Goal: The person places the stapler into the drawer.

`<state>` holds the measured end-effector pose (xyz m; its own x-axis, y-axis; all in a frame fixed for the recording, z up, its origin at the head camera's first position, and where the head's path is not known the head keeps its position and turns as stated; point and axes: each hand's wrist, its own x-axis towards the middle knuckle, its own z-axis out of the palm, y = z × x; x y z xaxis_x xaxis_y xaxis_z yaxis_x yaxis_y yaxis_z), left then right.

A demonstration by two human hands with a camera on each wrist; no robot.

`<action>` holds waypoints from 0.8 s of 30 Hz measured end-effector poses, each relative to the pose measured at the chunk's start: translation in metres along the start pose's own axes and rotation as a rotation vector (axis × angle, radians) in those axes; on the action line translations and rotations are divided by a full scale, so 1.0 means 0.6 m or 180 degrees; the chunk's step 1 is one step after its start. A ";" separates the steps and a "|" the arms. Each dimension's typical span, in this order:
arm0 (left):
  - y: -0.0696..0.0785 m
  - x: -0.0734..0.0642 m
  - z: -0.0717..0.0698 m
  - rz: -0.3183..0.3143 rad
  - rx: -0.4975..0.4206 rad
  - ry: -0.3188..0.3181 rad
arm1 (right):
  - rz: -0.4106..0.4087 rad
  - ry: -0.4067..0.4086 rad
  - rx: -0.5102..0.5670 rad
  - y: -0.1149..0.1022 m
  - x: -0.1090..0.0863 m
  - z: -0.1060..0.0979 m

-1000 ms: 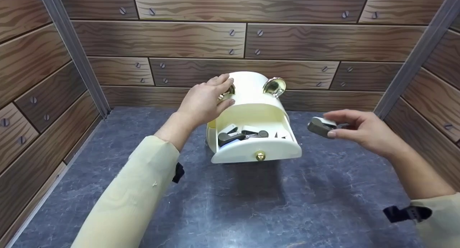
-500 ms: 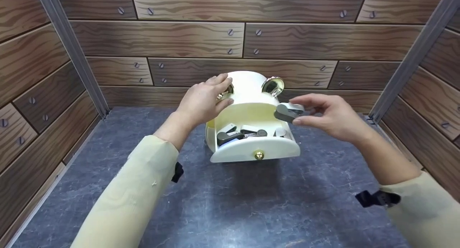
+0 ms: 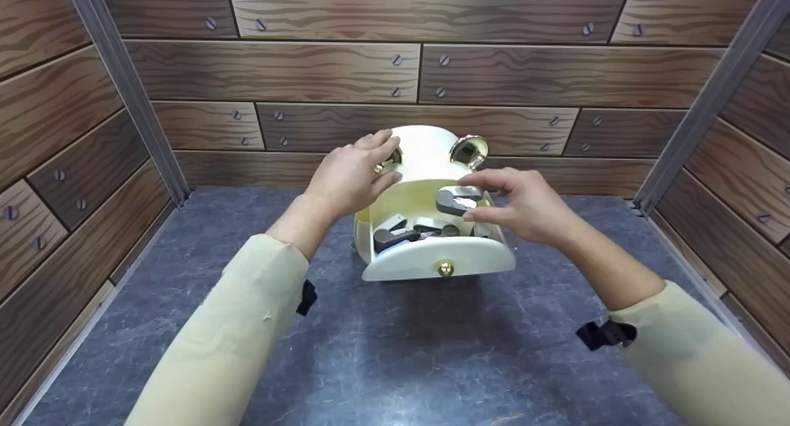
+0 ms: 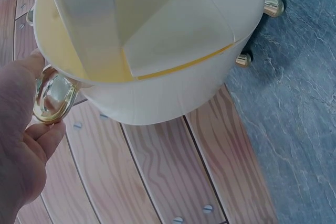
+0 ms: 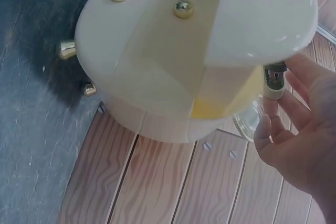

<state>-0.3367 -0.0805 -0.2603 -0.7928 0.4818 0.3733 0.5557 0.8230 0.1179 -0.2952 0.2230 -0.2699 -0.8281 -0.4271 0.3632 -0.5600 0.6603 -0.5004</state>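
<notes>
A white, rounded drawer box (image 3: 426, 148) stands on the floor with its drawer (image 3: 401, 262) pulled out toward me. My left hand (image 3: 349, 176) grips the box's left gold ear (image 4: 55, 95), thumb and fingers on either side of it. Over the open drawer, my right hand (image 3: 524, 207) pinches a dark grey and white mini stapler (image 3: 449, 202) between thumb and fingers. Below it, inside the drawer, lie several similar grey and white pieces (image 3: 395, 236), partly hidden by the drawer front. From the right wrist view, the stapler (image 5: 274, 85) shows end-on at the fingertips.
A round gold knob (image 3: 445, 268) sits on the drawer front. The right gold ear (image 3: 470, 151) stands close behind my right hand. Short gold feet (image 4: 273, 6) support the box. Wood-patterned walls (image 3: 345, 74) enclose the dark blue marbled surface (image 3: 395, 352).
My right hand has carried the stapler leftward from beside the box to above the open drawer. The left hand has stayed at the left ear.
</notes>
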 end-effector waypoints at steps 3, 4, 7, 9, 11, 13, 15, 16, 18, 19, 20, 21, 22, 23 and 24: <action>0.000 0.000 0.000 -0.0009 -0.0013 0.0014 | -0.0015 -0.0028 -0.0182 -0.001 0.004 0.007; 0.000 0.000 0.000 -0.0014 -0.0011 0.0013 | -0.0010 -0.0048 -0.0224 -0.001 0.005 0.010; 0.000 0.000 0.000 -0.0012 -0.0005 0.0016 | 0.0006 -0.0125 -0.0328 -0.001 0.007 0.018; 0.001 0.001 0.001 -0.0003 0.0000 0.0021 | 0.0001 -0.0158 -0.0379 -0.001 0.008 0.022; 0.001 0.001 0.002 0.0006 -0.0001 0.0030 | -0.0027 -0.0174 -0.0430 -0.001 0.008 0.026; 0.001 0.001 0.002 0.0010 0.0005 0.0033 | -0.0040 -0.0175 -0.0463 -0.001 0.010 0.028; 0.001 0.002 0.002 0.0008 0.0006 0.0030 | -0.0043 -0.0167 -0.0478 -0.002 0.010 0.029; 0.000 0.002 0.002 0.0011 0.0009 0.0034 | -0.0045 -0.0163 -0.0485 -0.003 0.010 0.030; 0.000 0.001 0.002 0.0010 0.0009 0.0037 | -0.0044 -0.0151 -0.0483 -0.004 0.011 0.031; 0.000 0.001 0.002 0.0010 0.0006 0.0039 | -0.0052 -0.0141 -0.0476 -0.004 0.010 0.032; -0.001 0.002 0.002 0.0011 0.0008 0.0039 | -0.0054 -0.0134 -0.0469 -0.005 0.010 0.032; -0.001 0.002 0.002 0.0011 0.0006 0.0036 | -0.0051 -0.0125 -0.0457 -0.004 0.010 0.032; -0.002 0.002 0.002 0.0009 0.0006 0.0034 | -0.0045 -0.0117 -0.0445 -0.003 0.010 0.033; -0.002 0.002 0.002 0.0005 0.0003 0.0027 | -0.0029 -0.0113 -0.0429 -0.003 0.010 0.033; -0.002 0.002 0.002 0.0003 0.0004 0.0023 | -0.0010 -0.0111 -0.0410 -0.002 0.009 0.034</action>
<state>-0.3387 -0.0804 -0.2610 -0.7904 0.4805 0.3799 0.5561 0.8229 0.1163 -0.2997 0.2075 -0.2832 -0.8279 -0.4491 0.3360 -0.5566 0.7318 -0.3933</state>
